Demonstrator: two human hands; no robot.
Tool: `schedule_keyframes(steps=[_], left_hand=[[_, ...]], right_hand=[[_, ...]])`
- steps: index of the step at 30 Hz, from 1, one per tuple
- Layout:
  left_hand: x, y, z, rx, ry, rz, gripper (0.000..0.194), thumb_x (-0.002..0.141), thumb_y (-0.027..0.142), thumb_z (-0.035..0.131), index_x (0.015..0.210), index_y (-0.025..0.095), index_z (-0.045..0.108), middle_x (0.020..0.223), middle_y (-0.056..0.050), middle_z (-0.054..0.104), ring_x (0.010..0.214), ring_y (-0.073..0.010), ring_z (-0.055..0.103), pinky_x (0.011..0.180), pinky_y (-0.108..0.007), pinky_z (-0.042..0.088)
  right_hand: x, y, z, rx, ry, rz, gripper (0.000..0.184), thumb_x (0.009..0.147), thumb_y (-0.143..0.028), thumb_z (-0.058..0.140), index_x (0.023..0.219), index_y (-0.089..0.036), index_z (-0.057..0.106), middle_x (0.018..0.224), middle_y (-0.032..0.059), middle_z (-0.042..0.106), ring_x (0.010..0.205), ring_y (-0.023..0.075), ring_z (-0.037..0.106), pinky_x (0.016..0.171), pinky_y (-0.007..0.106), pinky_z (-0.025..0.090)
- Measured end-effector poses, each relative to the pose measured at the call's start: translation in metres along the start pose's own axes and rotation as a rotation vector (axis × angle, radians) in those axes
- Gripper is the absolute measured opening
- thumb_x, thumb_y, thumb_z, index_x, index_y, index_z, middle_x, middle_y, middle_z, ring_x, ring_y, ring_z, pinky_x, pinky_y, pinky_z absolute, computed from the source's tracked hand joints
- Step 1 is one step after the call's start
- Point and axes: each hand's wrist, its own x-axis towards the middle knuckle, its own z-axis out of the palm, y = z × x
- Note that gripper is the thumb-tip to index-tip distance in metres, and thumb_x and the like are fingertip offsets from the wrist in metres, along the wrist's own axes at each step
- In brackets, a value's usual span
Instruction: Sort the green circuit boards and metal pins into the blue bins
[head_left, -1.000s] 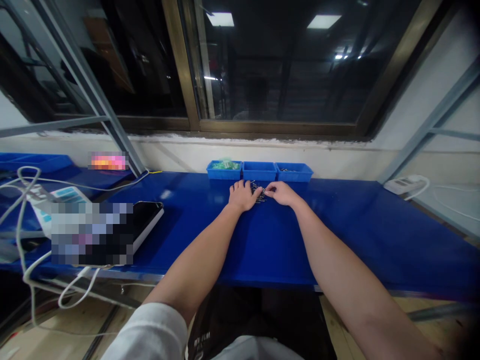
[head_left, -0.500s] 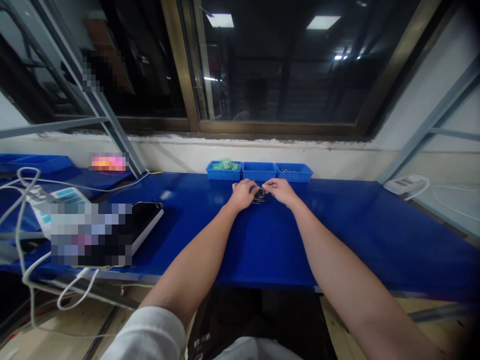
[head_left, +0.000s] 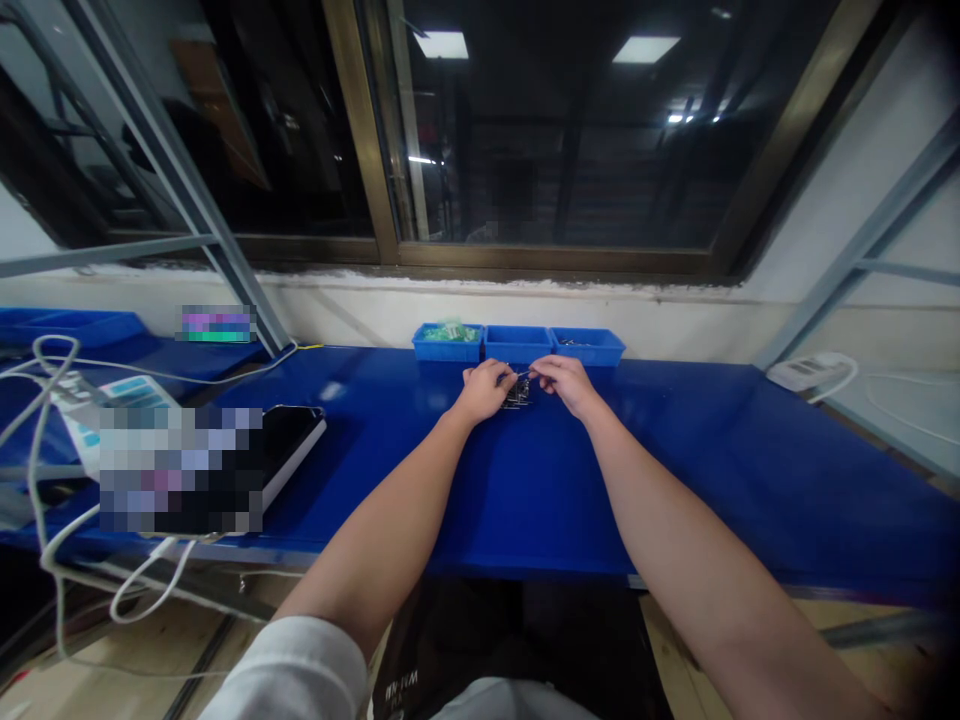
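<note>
On the blue table (head_left: 540,490), a small pile of thin metal pieces (head_left: 517,396), like pins or screws, lies between my hands. My right hand (head_left: 564,382) pinches one slender metal piece (head_left: 523,375), which points left over the pile. My left hand (head_left: 484,391) is at the pile's left side with its fingers drawn together. What its fingertips hold is too small to make out. Behind my hands stand a blue bin with green and white packets (head_left: 448,342), a middle blue bin (head_left: 517,345) and a right blue bin (head_left: 587,347) with small metal parts.
At the left lies a black device with a white side (head_left: 292,455), with white cables (head_left: 52,500) looping beside it. A white power strip (head_left: 814,370) lies at the right. Grey metal posts (head_left: 202,210) rise beside the window.
My right hand has turned slightly, its fingers curled further in, and a thin metal piece now shows at its fingertips. The left hand has barely moved. More of the pile shows.
</note>
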Motion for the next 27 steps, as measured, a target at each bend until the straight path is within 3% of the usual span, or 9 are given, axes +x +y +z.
schedule_keyframes(steps=[4,7,13,15,17,19,21,23,27], left_hand=[[-0.001,0.000,-0.001,-0.015,0.006,-0.006,0.025,0.087,0.038,0.045,0.084,0.021,0.064,0.093,-0.002,0.063,0.095,-0.0170,0.056,0.088,-0.032,0.036],[0.000,-0.002,-0.003,-0.018,0.081,-0.058,0.032,0.088,0.044,0.041,0.086,0.021,0.063,0.092,-0.002,0.064,0.094,-0.0170,0.057,0.087,-0.031,0.037],[0.004,-0.010,-0.006,0.036,0.166,-0.167,0.036,0.091,0.042,0.034,0.089,0.021,0.063,0.093,-0.004,0.065,0.094,-0.0175,0.057,0.088,-0.031,0.038],[0.004,-0.010,-0.007,0.052,0.165,-0.192,0.035,0.091,0.040,0.034,0.090,0.021,0.063,0.095,-0.004,0.065,0.096,-0.0178,0.057,0.089,-0.031,0.037],[0.004,-0.010,-0.008,0.062,0.173,-0.212,0.033,0.092,0.038,0.034,0.092,0.021,0.063,0.097,-0.004,0.065,0.098,-0.0181,0.056,0.089,-0.031,0.037],[0.004,-0.010,-0.008,0.067,0.185,-0.234,0.032,0.092,0.036,0.034,0.093,0.021,0.063,0.098,-0.004,0.065,0.099,-0.0184,0.056,0.089,-0.031,0.037],[0.005,-0.011,-0.008,0.071,0.193,-0.262,0.032,0.091,0.036,0.034,0.093,0.021,0.063,0.098,-0.005,0.065,0.098,-0.0190,0.057,0.089,-0.032,0.037],[0.005,-0.014,-0.008,0.072,0.189,-0.285,0.032,0.091,0.036,0.035,0.094,0.021,0.063,0.099,-0.005,0.066,0.099,-0.0197,0.057,0.088,-0.032,0.038],[0.007,-0.019,-0.007,0.059,0.169,-0.296,0.030,0.090,0.036,0.037,0.096,0.021,0.063,0.100,-0.005,0.066,0.097,-0.0203,0.058,0.085,-0.032,0.040]], right_hand=[[-0.001,-0.001,-0.001,-0.031,0.026,-0.019,0.028,0.064,-0.040,0.064,0.071,-0.013,0.066,0.064,0.0048,0.065,0.049,0.0086,0.047,0.043,0.020,0.031],[-0.002,-0.003,-0.002,-0.113,0.053,-0.015,0.032,0.066,-0.045,0.061,0.061,-0.014,0.063,0.054,0.0026,0.059,0.046,0.0093,0.047,0.044,0.021,0.032],[-0.002,-0.001,-0.002,-0.277,-0.051,0.013,0.039,0.067,-0.049,0.060,0.048,-0.016,0.052,0.041,-0.0016,0.047,0.042,0.0091,0.044,0.044,0.022,0.032],[0.000,0.000,-0.001,-0.309,0.028,-0.037,0.034,0.068,-0.047,0.059,0.056,-0.015,0.059,0.050,0.0009,0.056,0.048,0.0103,0.048,0.045,0.022,0.034],[0.003,0.000,0.000,-0.269,0.113,-0.104,0.031,0.067,-0.042,0.060,0.080,-0.015,0.067,0.076,0.0057,0.067,0.060,0.0128,0.055,0.048,0.022,0.038],[0.003,-0.002,0.001,-0.177,0.095,-0.133,0.051,0.063,-0.036,0.064,0.111,-0.019,0.061,0.108,0.0092,0.065,0.073,0.0156,0.059,0.051,0.023,0.041],[0.002,-0.003,0.001,-0.115,0.017,-0.094,0.071,0.060,-0.030,0.067,0.128,-0.022,0.049,0.122,0.0110,0.058,0.080,0.0172,0.061,0.053,0.023,0.042],[0.001,-0.003,0.000,-0.115,-0.013,-0.026,0.072,0.060,-0.026,0.067,0.129,-0.021,0.048,0.117,0.0120,0.061,0.078,0.0169,0.061,0.054,0.023,0.042],[0.001,0.000,-0.003,-0.224,0.054,0.015,0.049,0.065,-0.026,0.062,0.111,-0.012,0.061,0.092,0.0098,0.069,0.069,0.0142,0.060,0.060,0.025,0.045]])
